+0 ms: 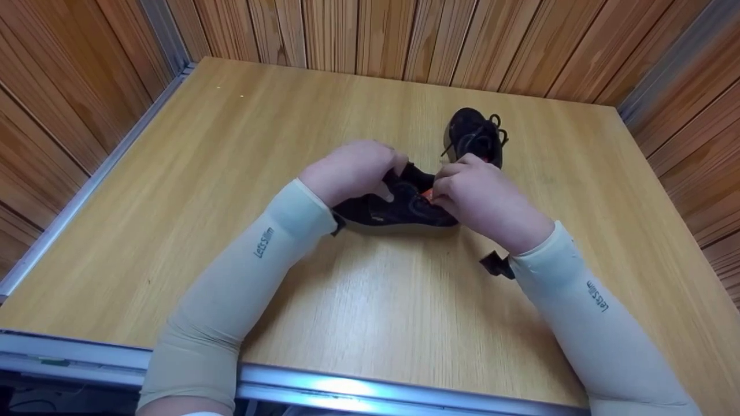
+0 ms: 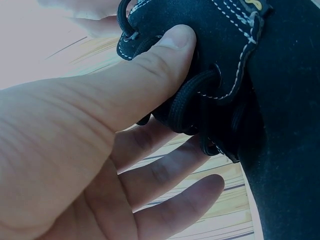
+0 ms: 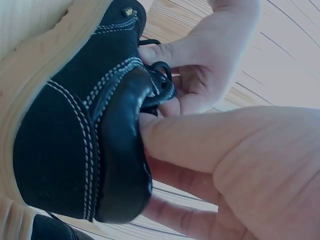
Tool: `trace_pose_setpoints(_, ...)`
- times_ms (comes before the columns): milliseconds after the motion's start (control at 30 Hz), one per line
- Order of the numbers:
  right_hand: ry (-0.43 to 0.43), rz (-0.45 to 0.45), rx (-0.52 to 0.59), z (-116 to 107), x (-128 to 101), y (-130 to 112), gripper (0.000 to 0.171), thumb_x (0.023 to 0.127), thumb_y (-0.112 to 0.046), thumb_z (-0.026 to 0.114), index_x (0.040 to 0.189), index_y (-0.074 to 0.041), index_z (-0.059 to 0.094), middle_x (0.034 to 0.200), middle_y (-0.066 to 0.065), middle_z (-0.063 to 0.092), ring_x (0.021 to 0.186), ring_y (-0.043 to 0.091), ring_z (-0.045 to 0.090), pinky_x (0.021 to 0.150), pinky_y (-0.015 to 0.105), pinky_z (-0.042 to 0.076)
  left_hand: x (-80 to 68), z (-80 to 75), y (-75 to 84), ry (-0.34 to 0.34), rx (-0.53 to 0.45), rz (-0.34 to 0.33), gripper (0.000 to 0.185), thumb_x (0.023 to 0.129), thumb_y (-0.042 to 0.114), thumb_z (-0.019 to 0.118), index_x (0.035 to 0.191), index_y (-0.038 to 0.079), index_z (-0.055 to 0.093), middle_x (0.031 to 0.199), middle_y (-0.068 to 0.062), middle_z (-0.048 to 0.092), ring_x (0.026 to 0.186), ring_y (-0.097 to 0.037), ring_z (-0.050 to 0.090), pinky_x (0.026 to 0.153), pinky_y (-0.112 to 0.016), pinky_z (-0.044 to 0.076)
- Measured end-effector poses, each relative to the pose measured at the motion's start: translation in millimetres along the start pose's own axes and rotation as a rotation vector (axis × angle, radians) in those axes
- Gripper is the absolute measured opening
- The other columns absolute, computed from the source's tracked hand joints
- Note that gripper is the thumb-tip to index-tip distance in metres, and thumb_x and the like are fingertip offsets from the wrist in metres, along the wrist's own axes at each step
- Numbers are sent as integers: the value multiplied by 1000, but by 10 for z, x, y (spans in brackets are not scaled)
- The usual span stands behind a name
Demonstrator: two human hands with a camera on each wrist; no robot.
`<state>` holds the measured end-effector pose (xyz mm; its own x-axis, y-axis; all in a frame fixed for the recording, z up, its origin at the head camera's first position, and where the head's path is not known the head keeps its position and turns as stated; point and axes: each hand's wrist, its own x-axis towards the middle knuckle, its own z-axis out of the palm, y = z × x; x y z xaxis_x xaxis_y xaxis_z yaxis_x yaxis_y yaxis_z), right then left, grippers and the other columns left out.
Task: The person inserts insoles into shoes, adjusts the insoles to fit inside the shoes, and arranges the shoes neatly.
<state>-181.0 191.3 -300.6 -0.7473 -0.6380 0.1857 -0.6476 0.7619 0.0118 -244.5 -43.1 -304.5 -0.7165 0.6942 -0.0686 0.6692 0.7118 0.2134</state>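
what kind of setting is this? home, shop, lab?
Probably a lab-style recording booth, not a home: a bare wooden table with a metal edge, wood-panelled walls close on three sides, and only two black shoes on it, one between both hands.

A black suede shoe (image 3: 60, 135) with white stitching and a pale sole fills the left of the frame, lying on its side. The right hand (image 3: 240, 160), at lower right, presses its thumb against the padded collar. The left hand (image 3: 210, 65), at upper centre, pinches the black lace (image 3: 159, 80). The wooden table (image 3: 290, 65) shows at upper right.
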Motion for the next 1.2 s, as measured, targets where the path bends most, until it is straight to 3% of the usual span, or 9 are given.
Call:
trace_pose_setpoints(200,-39,6,27,-107,-53,40,6,92,-9,87,92,-7,82,95,9,79,85,32,62,80,45,49,15,8,-5,-7,3,4,30,95,27,87,117,14,71,118,-4,75,110,-26,69,102,-46,57)
trace_pose_setpoints(633,-107,14,32,-138,-41,19,11,89,-3,88,97,-9,81,97,8,78,91,30,72,86,48,63,49,-12,2,-27,17,0,34,96,26,87,122,12,71,124,-6,75,114,-27,69,106,-46,56)
trace_pose_setpoints(1033,-146,63,17,-79,-31,-26,7,92,-11,87,94,-10,80,95,6,76,80,23,68,74,45,61,31,7,0,-20,-9,-3,31,95,25,87,118,12,71,119,-5,75,110,-26,69,103,-45,57)
trace_pose_setpoints(1200,-214,89,-44,22,0,-57,18,94,-22,87,90,-8,76,86,7,73,72,24,63,69,47,57,15,15,-3,-1,-7,1,30,93,24,88,114,13,71,117,-4,76,110,-26,70,102,-45,57)
